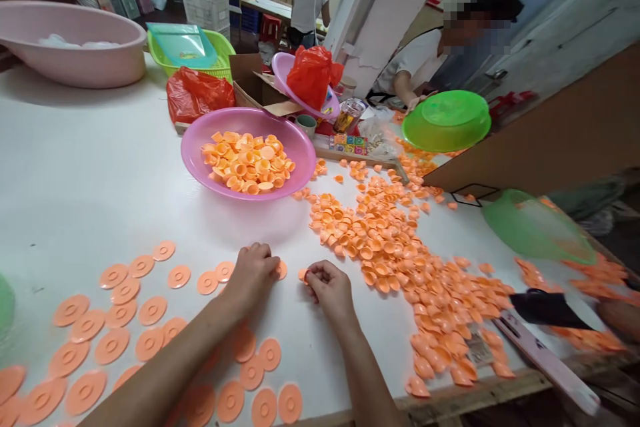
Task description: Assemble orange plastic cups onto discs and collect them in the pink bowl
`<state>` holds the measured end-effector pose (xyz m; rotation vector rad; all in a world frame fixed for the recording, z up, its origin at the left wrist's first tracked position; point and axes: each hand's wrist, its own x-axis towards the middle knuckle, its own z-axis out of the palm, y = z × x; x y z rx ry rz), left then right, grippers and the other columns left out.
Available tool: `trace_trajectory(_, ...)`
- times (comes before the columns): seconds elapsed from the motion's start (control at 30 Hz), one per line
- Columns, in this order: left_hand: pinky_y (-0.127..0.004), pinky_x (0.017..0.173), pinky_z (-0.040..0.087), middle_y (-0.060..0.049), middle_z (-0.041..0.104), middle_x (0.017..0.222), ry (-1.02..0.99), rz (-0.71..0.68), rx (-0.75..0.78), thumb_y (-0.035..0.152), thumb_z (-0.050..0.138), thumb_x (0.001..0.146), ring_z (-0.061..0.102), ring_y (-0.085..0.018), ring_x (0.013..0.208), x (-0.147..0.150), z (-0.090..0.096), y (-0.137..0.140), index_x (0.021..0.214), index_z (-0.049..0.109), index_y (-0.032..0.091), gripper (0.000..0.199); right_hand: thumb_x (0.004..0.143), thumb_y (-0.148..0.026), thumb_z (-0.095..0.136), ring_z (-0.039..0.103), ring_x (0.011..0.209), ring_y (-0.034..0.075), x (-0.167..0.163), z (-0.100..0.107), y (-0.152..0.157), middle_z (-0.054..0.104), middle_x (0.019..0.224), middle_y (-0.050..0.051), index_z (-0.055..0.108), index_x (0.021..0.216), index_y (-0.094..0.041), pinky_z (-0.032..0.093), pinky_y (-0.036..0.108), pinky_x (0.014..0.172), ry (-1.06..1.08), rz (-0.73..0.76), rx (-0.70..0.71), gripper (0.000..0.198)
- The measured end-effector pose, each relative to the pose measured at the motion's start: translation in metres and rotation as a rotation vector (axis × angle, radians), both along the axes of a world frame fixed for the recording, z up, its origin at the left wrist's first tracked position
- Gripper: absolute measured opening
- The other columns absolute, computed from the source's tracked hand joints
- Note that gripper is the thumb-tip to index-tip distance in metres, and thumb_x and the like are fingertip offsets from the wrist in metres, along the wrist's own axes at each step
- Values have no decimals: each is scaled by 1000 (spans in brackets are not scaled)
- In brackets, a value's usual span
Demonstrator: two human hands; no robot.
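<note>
My left hand (256, 272) is low over the white table, its fingers curled at the edge of a flat orange disc (283, 270); the fingertips are partly hidden. Just to the right, my right hand (330, 288) pinches a small orange piece (303, 274), mostly covered by the fingers. More flat discs with a raised ring (114, 345) lie spread around my left forearm. To the right of my right hand spreads a heap of small orange cups (387, 233). A pink bowl (195, 163) beyond my hands holds many such cups.
A large pale pink basin (115, 70) stands at the far left, beside a green basket (225, 53) and a red plastic bag (200, 95). Across the table, a person (407, 73) holds a green bowl (447, 121). A white-handled tool (550, 363) juts over the right table edge.
</note>
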<state>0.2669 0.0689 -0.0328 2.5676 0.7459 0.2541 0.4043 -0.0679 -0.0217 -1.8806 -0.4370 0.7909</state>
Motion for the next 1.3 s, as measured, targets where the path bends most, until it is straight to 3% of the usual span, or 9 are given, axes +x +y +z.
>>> trace_trajectory(0.17, -34, 77, 36, -5, 60, 90, -104, -16, -61, 16, 59, 80, 52, -20, 86, 4, -13, -25, 79, 64, 20, 6, 69, -27, 62, 47, 39, 10, 5, -6, 0, 56, 48, -3, 61, 68, -18, 33, 18, 34, 4, 55, -64, 9)
trace_trajectory(0.47, -37, 77, 36, -4, 61, 86, -205, -22, -107, 20, 56, 88, 51, -19, 84, -1, -16, -23, 76, 69, 21, 18, 70, -24, 58, 42, 36, 10, -13, -9, 24, 48, 40, -7, 51, 59, -21, 31, 19, 37, -122, 165, -110, 14)
trace_trajectory(0.57, -37, 78, 40, -5, 64, 89, -196, -14, -262, 23, 59, 84, 55, -21, 86, -1, -6, -19, 81, 71, 22, 13, 69, -22, 56, 44, 39, 10, -13, -7, 25, 49, 41, -6, 51, 57, -21, 31, 20, 40, -228, 217, -123, 13)
trace_trajectory(0.67, -31, 70, 44, -4, 67, 82, -164, 94, -522, 25, 59, 80, 60, -19, 77, 5, 6, -13, 90, 71, 20, 17, 67, -20, 55, 45, 41, 11, -10, -6, 25, 50, 42, -6, 52, 56, -21, 32, 20, 42, -290, 254, -138, 12)
trace_trajectory(0.77, -26, 59, 41, -1, 65, 66, -107, 184, -655, 17, 54, 73, 59, -15, 64, 18, 11, -13, 71, 66, 18, 13, 66, -19, 53, 48, 44, 12, -8, -4, 27, 51, 42, -5, 52, 55, -21, 33, 21, 43, -326, 269, -160, 12)
trace_trajectory(0.93, -25, 58, 38, -1, 60, 68, -124, 215, -620, 15, 48, 75, 55, -15, 66, 23, 3, -26, 63, 55, 18, 14, 67, -18, 52, 49, 45, 13, -11, -7, 26, 52, 44, -4, 50, 54, -22, 34, 21, 44, -321, 291, -157, 13)
trace_trajectory(1.03, -25, 59, 39, 0, 58, 71, -222, 208, -600, 19, 46, 80, 54, -14, 66, 17, -4, -32, 64, 53, 19, 17, 72, -24, 53, 50, 45, 12, -16, -11, 25, 54, 47, -4, 50, 58, -22, 37, 21, 44, -273, 199, -123, 14)
trace_trajectory(1.2, -24, 53, 39, 1, 58, 62, -124, 199, -645, 19, 48, 78, 54, -14, 58, 20, -3, -24, 68, 59, 18, 15, 69, -20, 54, 45, 34, 12, -18, -10, 29, 49, 41, -6, 50, 58, -22, 33, 22, 36, -100, 157, -175, 12)
trace_trajectory(1.3, -27, 59, 46, -2, 62, 67, -160, 208, -580, 17, 52, 75, 59, -15, 63, 19, 5, -22, 70, 65, 16, 14, 73, -21, 54, 45, 34, 11, -22, -8, 22, 51, 43, -5, 54, 61, -20, 32, 21, 34, -139, 147, -74, 12)
